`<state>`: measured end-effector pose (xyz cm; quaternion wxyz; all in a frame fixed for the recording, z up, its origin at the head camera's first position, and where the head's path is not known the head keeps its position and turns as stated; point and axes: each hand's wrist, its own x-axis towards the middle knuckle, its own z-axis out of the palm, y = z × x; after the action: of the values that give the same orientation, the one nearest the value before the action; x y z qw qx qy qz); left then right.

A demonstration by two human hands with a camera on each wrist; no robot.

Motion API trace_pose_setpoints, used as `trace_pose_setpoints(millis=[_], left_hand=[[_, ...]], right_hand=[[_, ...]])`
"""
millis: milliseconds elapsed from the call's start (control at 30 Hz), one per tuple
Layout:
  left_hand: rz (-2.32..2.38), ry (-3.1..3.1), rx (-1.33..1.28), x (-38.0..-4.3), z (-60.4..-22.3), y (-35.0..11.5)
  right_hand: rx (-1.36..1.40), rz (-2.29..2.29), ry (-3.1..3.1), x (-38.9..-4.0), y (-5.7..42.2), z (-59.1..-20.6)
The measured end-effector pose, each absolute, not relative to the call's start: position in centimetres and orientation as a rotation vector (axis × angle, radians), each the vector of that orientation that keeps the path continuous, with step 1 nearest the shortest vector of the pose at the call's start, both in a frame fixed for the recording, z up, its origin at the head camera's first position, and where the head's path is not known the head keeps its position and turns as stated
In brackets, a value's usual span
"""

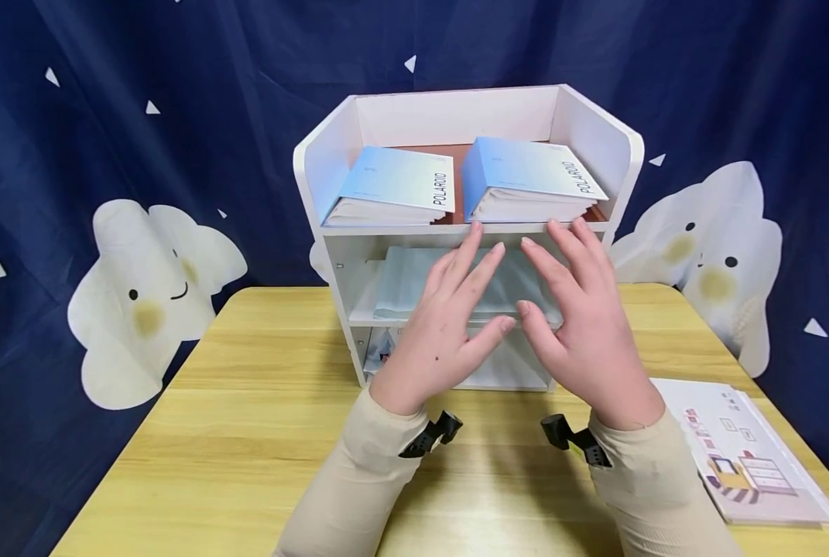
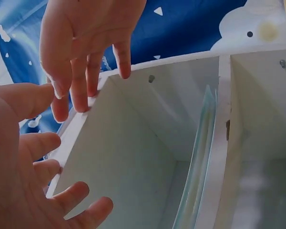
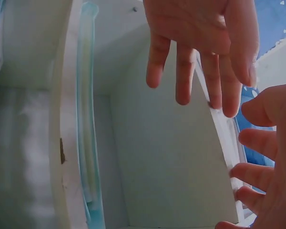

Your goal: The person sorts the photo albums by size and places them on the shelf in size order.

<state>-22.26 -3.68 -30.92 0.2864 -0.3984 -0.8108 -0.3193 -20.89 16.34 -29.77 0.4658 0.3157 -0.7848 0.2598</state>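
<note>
My left hand (image 1: pixel 438 329) and my right hand (image 1: pixel 584 329) are raised side by side before a small white shelf unit (image 1: pixel 310 174), thumbs pointing towards each other. Both have their fingers spread and hold nothing. Some fingertips lie at the front edge of the top board; the wrist views show them against that edge. Two blue-and-white albums lettered POLAROID lie flat on top, one left album (image 1: pixel 393 178) and one thicker right album (image 1: pixel 532 166). Behind my hands, a pale blue-green flat item (image 1: pixel 414 282) lies on the middle shelf, partly hidden; its kind is unclear.
A clear packet (image 1: pixel 379 352) sits at the left of the bottom compartment, partly covered by my left hand. On the wooden table (image 1: pixel 247 402), a book with a room drawing on its cover (image 1: pixel 748 456) lies at the right. A dark blue curtain (image 1: pixel 261 46) hangs behind.
</note>
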Motion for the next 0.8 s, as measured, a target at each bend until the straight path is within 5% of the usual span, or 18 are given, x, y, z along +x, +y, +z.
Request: trace_pose_setpoints(millis=[800], left_hand=[[-0.982,-2.305,-1.022,-20.9,-32.9,-6.1]], right_hand=[[0.836,0.727,-2.041,-19.9,18.4,-30.5]])
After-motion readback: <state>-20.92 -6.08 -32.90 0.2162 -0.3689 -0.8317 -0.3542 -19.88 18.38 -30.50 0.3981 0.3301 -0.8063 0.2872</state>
